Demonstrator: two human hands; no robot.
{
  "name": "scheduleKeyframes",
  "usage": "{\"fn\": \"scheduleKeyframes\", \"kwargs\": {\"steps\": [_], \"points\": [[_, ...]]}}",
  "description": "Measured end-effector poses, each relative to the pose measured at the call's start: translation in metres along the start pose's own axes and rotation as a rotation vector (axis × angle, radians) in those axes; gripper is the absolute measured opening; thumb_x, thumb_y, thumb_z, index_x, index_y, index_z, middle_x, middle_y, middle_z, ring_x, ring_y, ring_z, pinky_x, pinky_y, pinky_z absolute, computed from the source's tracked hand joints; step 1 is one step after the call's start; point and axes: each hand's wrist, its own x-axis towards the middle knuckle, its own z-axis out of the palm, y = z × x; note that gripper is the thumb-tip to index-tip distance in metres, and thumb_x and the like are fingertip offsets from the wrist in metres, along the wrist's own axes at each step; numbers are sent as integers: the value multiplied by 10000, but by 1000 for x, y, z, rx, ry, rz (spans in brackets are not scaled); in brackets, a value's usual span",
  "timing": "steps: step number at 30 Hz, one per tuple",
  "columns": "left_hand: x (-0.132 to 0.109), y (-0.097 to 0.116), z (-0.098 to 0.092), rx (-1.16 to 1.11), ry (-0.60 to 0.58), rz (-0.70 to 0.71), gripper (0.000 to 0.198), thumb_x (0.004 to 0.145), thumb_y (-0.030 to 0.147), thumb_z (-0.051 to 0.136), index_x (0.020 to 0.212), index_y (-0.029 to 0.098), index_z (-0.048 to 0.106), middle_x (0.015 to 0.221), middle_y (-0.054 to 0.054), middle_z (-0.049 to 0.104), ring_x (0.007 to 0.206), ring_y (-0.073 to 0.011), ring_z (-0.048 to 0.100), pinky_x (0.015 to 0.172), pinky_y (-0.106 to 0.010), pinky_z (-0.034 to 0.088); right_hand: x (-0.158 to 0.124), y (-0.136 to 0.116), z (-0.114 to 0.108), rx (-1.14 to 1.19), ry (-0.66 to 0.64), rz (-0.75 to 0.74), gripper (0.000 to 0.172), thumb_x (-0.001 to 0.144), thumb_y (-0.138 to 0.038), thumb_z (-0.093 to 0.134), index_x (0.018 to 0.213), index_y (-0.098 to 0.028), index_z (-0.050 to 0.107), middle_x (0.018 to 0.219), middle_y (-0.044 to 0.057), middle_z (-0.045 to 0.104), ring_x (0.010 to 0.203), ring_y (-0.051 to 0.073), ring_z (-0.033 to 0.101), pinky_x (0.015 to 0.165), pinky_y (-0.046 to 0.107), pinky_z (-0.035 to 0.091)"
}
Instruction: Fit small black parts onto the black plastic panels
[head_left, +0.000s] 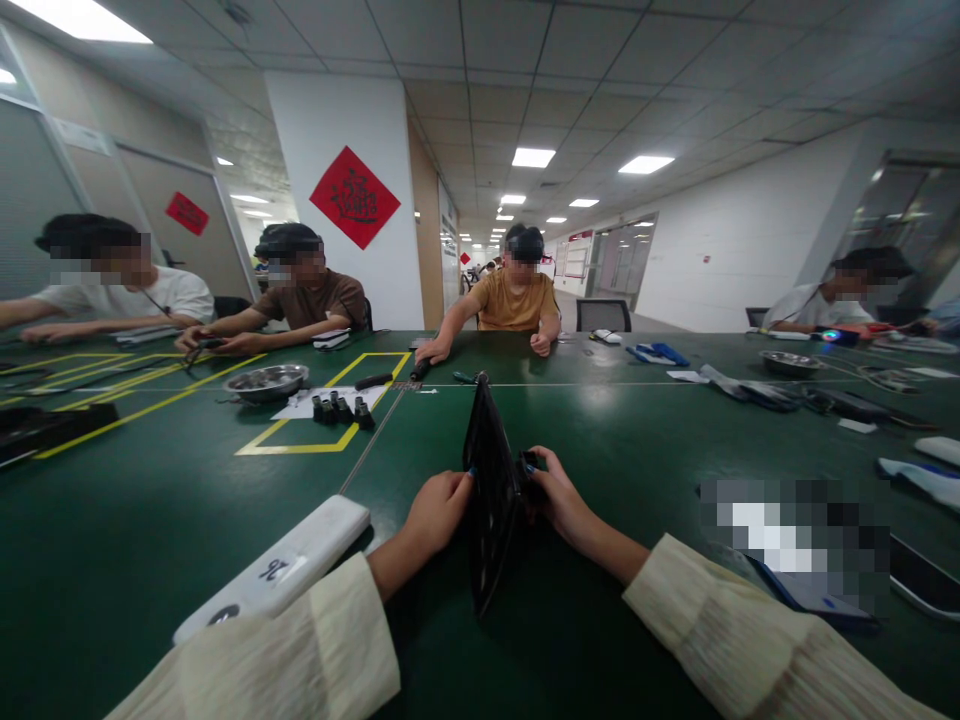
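A thin black panel [491, 500] stands on edge in front of me, its narrow side toward the camera. My left hand [437, 512] grips its left face, thumb on the surface and the other fingers mostly hidden. On the other side, my right hand [561, 500] is closed round a small black part [527, 475] at the panel's right face. Whether that part is attached to the panel I cannot tell.
A white case marked 26 [281, 565] lies at the left. Beyond are a metal bowl [267, 383], black cylindrical parts [343, 410] and yellow tape [292, 449]. Phones and cloths lie at the right. A person [517, 300] sits opposite; others sit at both sides.
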Motion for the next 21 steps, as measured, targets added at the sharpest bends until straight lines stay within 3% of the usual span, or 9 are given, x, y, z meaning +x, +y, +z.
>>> {"fn": "scheduleKeyframes", "kwargs": {"steps": [8,21], "points": [[0,-3,3,-64,23,-27,516,847,477,197,556,168,491,553,-39,512,547,-159,477,548,-272,370,0,-3,3,0,22,4,429,746,-412,543,1074,-265,309,668,-50,553,453,116,518,378,209,384],[1,-4,1,45,-11,31,460,839,407,246,607,153,551,653,-63,595,636,-177,549,628,-278,391,0,-1,2,9,10,2,446,751,-438,559,1080,-272,308,687,-51,547,466,117,528,374,206,384]]}}
